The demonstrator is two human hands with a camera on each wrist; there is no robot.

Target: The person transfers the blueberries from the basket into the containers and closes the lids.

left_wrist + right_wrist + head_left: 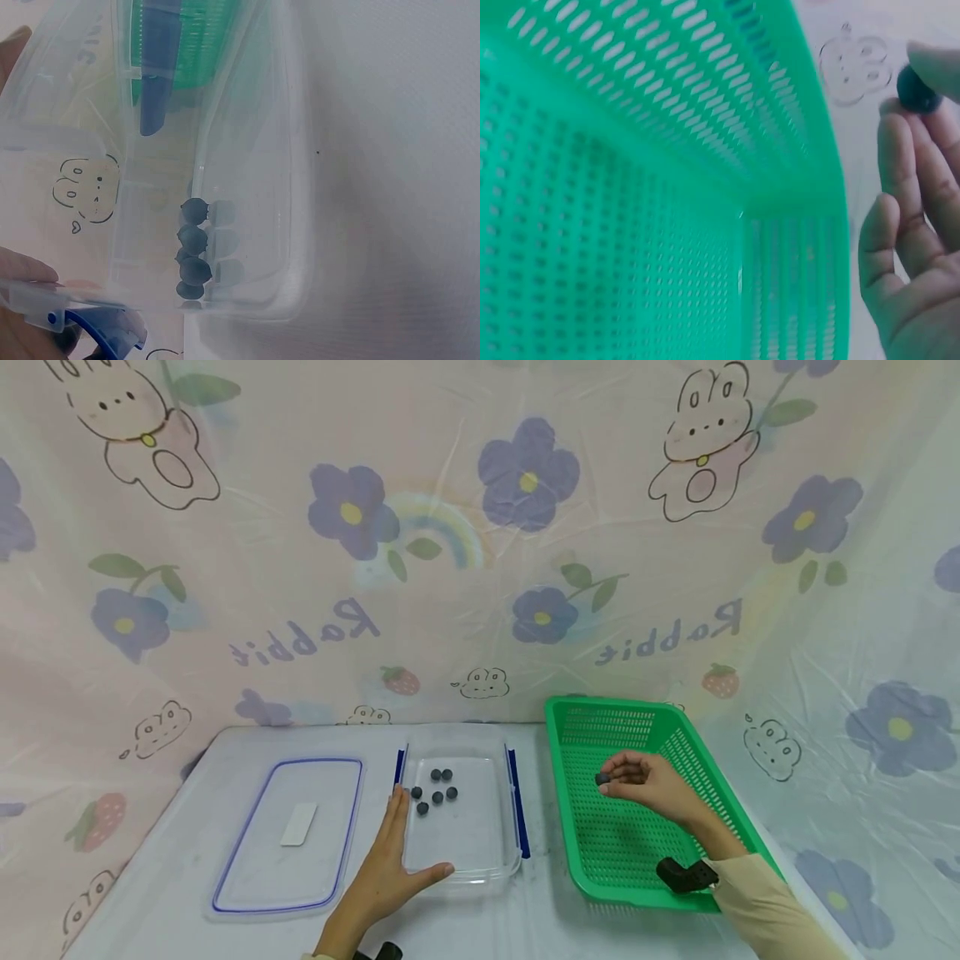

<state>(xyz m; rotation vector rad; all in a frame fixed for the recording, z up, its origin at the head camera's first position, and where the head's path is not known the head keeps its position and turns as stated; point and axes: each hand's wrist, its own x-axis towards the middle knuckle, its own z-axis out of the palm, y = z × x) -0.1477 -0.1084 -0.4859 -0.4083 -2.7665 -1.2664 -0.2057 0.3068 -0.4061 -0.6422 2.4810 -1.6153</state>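
Note:
My right hand (648,785) pinches a blueberry (602,778) between thumb and fingertips, above the green basket (570,852). In the right wrist view that same blueberry (918,90) shows dark and round beside the basket's rim. My left hand (390,868) is spread at the clear plastic container (480,870), its straight fingers along the left wall and its thumb by the front edge. Several blueberries (437,797) lie loose on the container's floor, mostly toward its left. Through the clear wall, the left wrist view shows blueberries (193,240) in a row.
A clear lid with a blue seal (348,835) lies flat to the left, with a white rectangle (300,824) at its middle. Blue latches (518,810) hang out at the container's sides. A patterned curtain (450,610) stands behind the white table (180,860).

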